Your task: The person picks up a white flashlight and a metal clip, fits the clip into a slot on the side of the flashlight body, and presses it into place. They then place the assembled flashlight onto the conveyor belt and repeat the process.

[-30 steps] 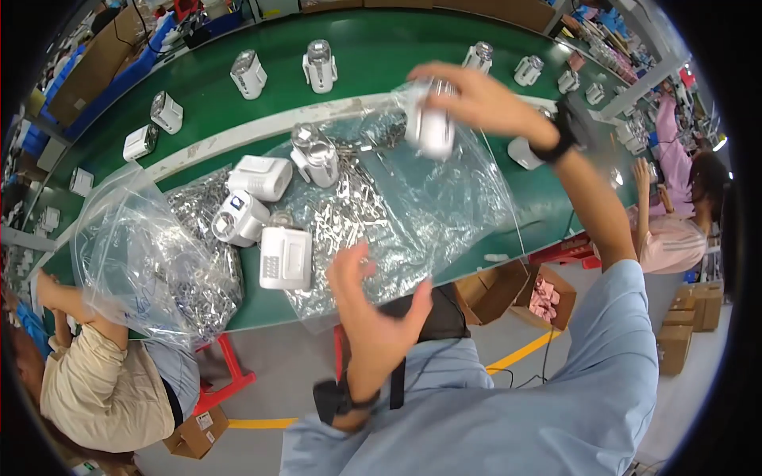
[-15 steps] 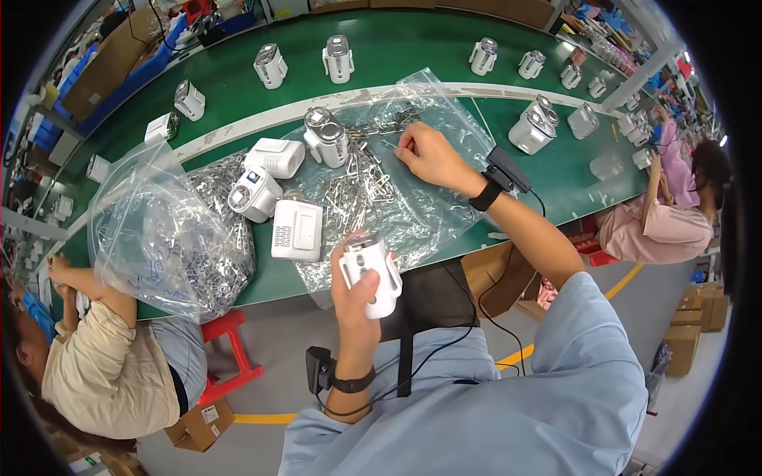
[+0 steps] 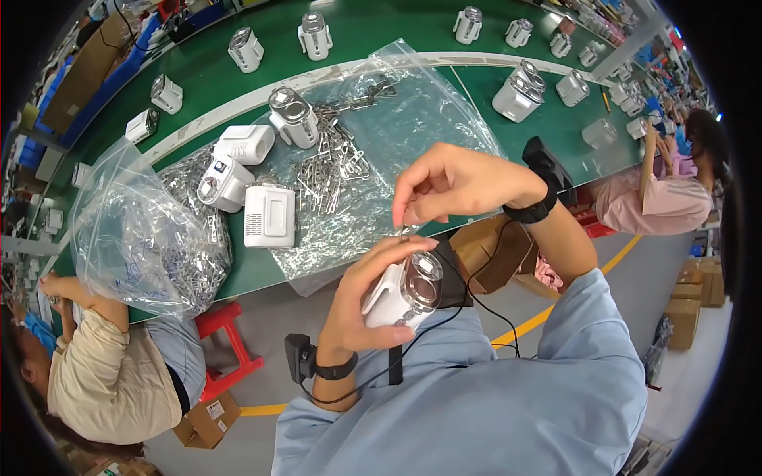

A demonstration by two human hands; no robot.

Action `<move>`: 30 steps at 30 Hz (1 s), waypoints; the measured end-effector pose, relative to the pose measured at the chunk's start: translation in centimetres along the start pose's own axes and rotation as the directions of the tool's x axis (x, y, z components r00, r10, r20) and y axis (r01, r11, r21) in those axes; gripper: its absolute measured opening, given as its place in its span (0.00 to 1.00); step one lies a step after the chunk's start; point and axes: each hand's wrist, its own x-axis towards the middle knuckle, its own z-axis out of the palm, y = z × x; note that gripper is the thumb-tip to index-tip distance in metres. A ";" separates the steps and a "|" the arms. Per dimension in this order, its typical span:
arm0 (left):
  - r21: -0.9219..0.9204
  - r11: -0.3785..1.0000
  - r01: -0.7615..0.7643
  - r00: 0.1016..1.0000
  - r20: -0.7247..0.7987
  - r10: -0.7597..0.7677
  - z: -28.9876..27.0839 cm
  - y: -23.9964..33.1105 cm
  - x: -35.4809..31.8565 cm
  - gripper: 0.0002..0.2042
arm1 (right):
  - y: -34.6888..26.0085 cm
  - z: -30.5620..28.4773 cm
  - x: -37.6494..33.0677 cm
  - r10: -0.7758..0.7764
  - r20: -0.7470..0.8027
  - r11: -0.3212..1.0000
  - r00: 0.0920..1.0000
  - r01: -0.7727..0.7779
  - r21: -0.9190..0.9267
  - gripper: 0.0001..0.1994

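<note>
My left hand (image 3: 361, 305) wraps round a white plastic housing (image 3: 409, 295) with a clear round cap, held tilted in front of the table's edge. Just above it, my right hand (image 3: 464, 186) pinches a thin metal piece (image 3: 403, 230), probably one of the small clips, close to the left fingertips. Only a sliver of that piece shows. Loose metal clips (image 3: 337, 163) lie heaped on a flat clear plastic bag (image 3: 397, 127). Left of them are several white housings (image 3: 270, 216), some upright and some on their sides.
A clear bag full of metal clips (image 3: 186, 254) sits at the table's left. More white housings (image 3: 315, 36) stand along the green far strip (image 3: 381, 36) behind a pale rail. One person (image 3: 111, 365) sits at the left by a red stool (image 3: 230, 349), another (image 3: 659, 186) at the right.
My right hand has come from the clip heap back to the housing, a thin metal piece in its pinch. My left hand has turned the housing so its clear cap tips to the right.
</note>
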 end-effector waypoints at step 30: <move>-0.083 0.962 0.260 0.721 -0.646 -0.251 3.3 -1.7 2.1 0.16 | 4.6 5.8 -1.7 -0.318 -0.384 0.933 0.867 0.214 -0.289 0.09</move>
